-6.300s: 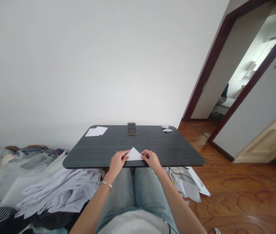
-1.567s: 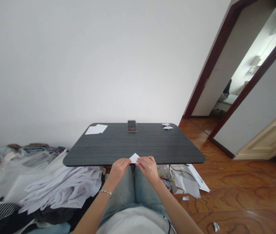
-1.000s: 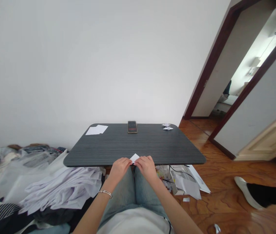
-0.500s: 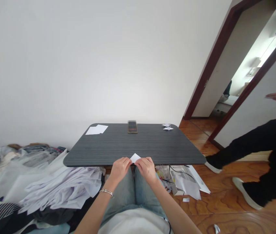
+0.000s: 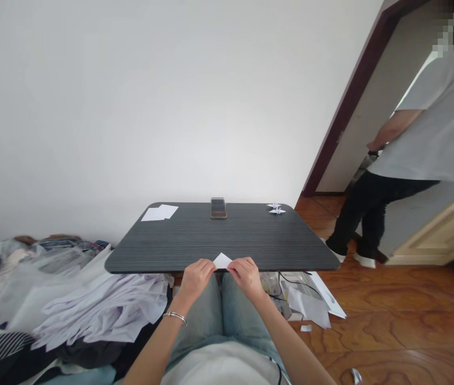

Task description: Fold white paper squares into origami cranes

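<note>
A small piece of white folded paper is held at the near edge of the dark table, its pointed corner facing away from me. My left hand pinches its left side, and my right hand pinches its right side. Fingers of both hands are closed, and they cover the paper's lower corners. Two white paper cranes stand at the table's far right corner. White paper sheets lie overlapping at the far left.
A phone stands at the table's back edge, by the wall. Clothes and white cloth are heaped at the left. Papers and cables lie below the table's right side. Another person is by the doorway at the right.
The other person has walked further into view towards the doorway. My right hand has shifted very slightly; both hands still pinch the paper at the table edge.
</note>
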`<action>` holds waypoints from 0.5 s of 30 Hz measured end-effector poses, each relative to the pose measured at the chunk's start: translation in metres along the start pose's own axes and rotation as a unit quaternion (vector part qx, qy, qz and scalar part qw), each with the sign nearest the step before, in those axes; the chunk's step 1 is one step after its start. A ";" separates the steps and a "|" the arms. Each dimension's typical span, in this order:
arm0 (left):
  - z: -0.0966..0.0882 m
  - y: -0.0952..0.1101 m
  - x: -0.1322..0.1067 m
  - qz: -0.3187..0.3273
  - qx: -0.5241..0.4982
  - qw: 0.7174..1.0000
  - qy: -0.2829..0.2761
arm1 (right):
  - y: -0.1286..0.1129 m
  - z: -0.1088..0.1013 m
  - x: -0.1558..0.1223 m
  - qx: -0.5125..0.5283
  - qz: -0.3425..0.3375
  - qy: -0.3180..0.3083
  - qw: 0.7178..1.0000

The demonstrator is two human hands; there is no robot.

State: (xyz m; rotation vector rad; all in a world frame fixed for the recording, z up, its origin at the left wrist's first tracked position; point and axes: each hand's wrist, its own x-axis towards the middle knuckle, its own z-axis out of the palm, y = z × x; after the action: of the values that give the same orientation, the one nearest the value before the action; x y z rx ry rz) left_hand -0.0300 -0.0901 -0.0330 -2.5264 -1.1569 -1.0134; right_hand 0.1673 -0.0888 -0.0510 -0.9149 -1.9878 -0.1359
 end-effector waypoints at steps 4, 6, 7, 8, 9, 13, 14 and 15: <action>-0.004 0.002 0.001 0.020 0.005 0.999 0.025 | 0.002 -0.005 0.000 0.001 0.001 0.015 1.000; -0.006 0.003 0.002 0.032 0.009 0.999 0.035 | 0.003 -0.009 0.002 0.000 -0.003 0.028 1.000; -0.007 0.003 0.002 0.038 0.012 0.998 0.040 | 0.003 -0.011 0.003 -0.001 -0.007 0.033 0.999; -0.008 0.003 0.003 0.043 0.015 0.998 0.043 | 0.003 -0.013 0.004 -0.003 -0.013 0.037 0.999; -0.008 0.003 0.003 0.047 0.017 0.998 0.046 | 0.003 -0.014 0.005 -0.005 -0.018 0.039 0.999; -0.010 0.004 0.003 0.053 0.025 0.997 0.053 | 0.002 -0.020 0.008 -0.012 -0.033 0.041 0.999; -0.011 0.004 0.003 0.053 0.027 0.997 0.052 | 0.003 -0.021 0.008 -0.012 -0.033 0.038 0.999; -0.012 0.004 0.003 0.052 0.028 0.997 0.053 | 0.003 -0.022 0.008 -0.012 -0.030 0.035 0.999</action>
State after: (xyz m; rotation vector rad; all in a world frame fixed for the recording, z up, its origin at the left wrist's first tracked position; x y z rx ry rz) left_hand -0.0320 -0.0959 -0.0212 -2.4300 -0.9992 -1.0574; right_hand 0.1826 -0.0916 -0.0326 -0.8541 -1.9537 -0.2234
